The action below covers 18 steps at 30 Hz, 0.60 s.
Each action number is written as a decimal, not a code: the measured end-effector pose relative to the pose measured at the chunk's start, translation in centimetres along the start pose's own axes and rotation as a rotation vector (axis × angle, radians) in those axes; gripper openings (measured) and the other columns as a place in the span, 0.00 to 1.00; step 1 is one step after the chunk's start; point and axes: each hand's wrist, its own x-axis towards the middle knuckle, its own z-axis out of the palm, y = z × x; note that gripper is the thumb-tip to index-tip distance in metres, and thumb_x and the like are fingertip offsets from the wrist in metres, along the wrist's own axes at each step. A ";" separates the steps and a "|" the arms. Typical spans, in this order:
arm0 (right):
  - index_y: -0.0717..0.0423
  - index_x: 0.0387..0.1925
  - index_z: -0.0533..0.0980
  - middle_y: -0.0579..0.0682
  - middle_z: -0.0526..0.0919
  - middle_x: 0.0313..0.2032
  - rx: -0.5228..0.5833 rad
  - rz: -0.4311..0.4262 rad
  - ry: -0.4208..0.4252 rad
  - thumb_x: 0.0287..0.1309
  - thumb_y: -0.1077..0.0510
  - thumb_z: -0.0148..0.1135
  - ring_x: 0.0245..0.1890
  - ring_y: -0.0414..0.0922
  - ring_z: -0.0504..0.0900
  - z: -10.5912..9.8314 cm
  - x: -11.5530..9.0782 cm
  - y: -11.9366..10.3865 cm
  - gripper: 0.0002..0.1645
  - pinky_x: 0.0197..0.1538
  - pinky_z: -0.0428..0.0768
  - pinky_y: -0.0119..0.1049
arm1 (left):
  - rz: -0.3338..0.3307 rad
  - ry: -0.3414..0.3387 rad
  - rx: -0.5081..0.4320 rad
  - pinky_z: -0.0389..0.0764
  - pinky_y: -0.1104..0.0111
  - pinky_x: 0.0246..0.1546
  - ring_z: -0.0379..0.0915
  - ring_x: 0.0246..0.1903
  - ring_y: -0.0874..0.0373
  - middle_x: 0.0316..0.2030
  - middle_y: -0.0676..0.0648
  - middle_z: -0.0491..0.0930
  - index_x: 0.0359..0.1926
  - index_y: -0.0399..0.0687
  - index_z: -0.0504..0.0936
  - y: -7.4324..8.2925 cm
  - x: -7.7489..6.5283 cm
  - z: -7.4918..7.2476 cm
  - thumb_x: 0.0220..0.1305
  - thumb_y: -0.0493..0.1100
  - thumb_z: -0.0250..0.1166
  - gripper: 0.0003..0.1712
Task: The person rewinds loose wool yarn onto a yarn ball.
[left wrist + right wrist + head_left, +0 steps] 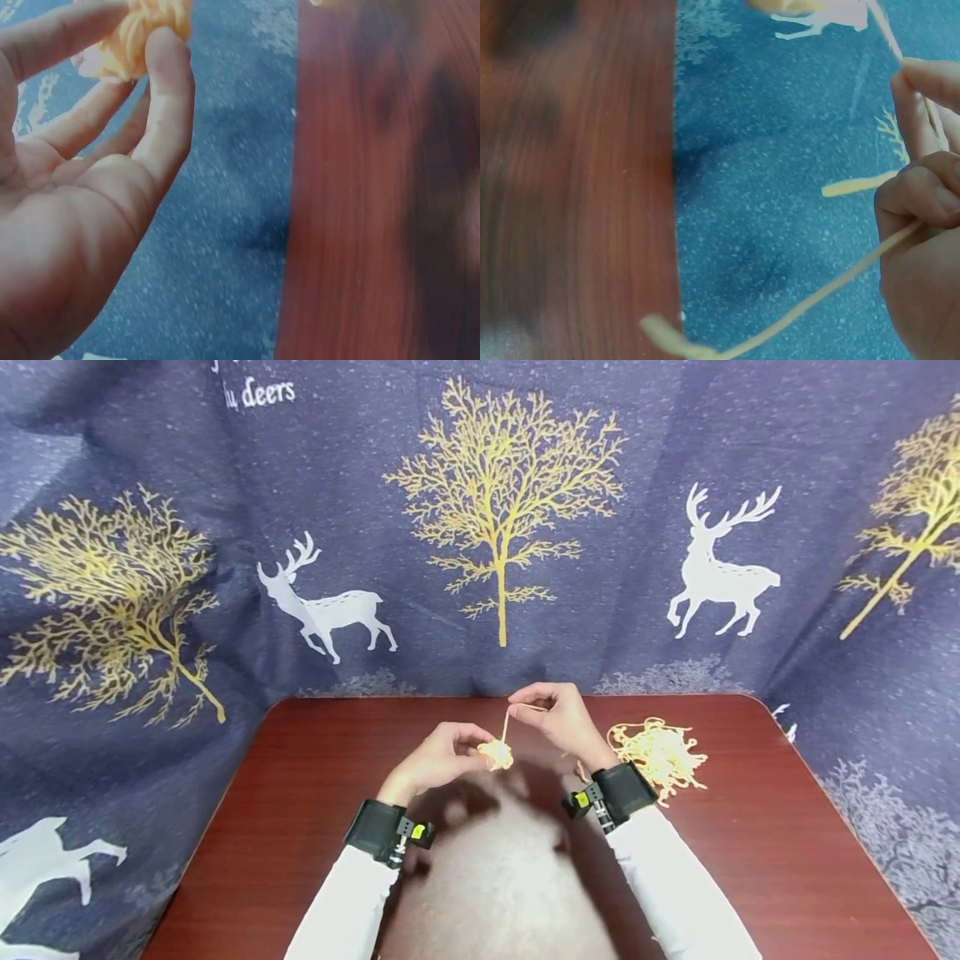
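A small wound ball of pale yellow yarn (497, 754) is held between the thumb and fingers of my left hand (438, 760), above the middle of the table. In the left wrist view the wraps of the yarn ball (156, 21) show at the top edge. Up and to the right of it, my right hand (561, 720) pinches the yarn strand (506, 727) that runs from the ball. In the right wrist view, the strand (810, 301) passes through the curled fingers and trails off below them.
A loose, tangled pile of the same yarn (663, 758) lies on the red-brown table (750, 860), just right of my right wrist. A dark blue cloth (450, 668) printed with deer and trees hangs behind the table. Both wrists wear black straps with small cameras.
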 end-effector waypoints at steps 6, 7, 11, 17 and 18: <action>0.64 0.40 0.86 0.54 0.89 0.36 0.018 -0.003 0.046 0.55 0.63 0.75 0.34 0.41 0.86 -0.5 0.4 0.3 0.11 0.38 0.84 0.30 | 0.034 -0.035 -0.093 0.84 0.69 0.43 0.82 0.40 0.57 0.43 0.42 0.85 0.53 0.29 0.81 1.0 -0.5 0.2 0.59 0.31 0.70 0.20; 0.64 0.40 0.86 0.54 0.89 0.36 0.023 0.000 0.055 0.55 0.63 0.75 0.34 0.40 0.86 -0.6 0.4 0.3 0.11 0.38 0.83 0.29 | 0.037 -0.040 -0.126 0.85 0.68 0.45 0.83 0.41 0.57 0.43 0.41 0.85 0.53 0.27 0.80 1.2 -0.6 0.2 0.59 0.30 0.69 0.20; 0.65 0.40 0.86 0.53 0.89 0.34 0.041 0.022 0.083 0.55 0.63 0.75 0.34 0.40 0.86 -0.5 0.3 0.8 0.11 0.38 0.82 0.28 | 0.062 -0.065 -0.257 0.85 0.65 0.48 0.83 0.42 0.56 0.44 0.42 0.85 0.54 0.23 0.78 1.8 -0.9 0.3 0.59 0.28 0.67 0.22; 0.66 0.40 0.85 0.53 0.89 0.34 0.067 0.048 0.083 0.55 0.63 0.75 0.36 0.42 0.85 0.4 -0.1 1.4 0.11 0.40 0.81 0.29 | 0.119 -0.073 -0.398 0.86 0.65 0.47 0.83 0.42 0.56 0.43 0.45 0.86 0.55 0.19 0.75 1.7 -1.0 0.3 0.59 0.25 0.64 0.22; 0.67 0.39 0.85 0.53 0.89 0.33 0.072 0.049 0.083 0.55 0.64 0.74 0.35 0.41 0.85 0.5 -0.2 1.4 0.11 0.40 0.81 0.29 | 0.131 -0.069 -0.415 0.86 0.65 0.47 0.83 0.42 0.57 0.43 0.46 0.86 0.54 0.19 0.75 1.6 -1.0 0.3 0.59 0.24 0.64 0.21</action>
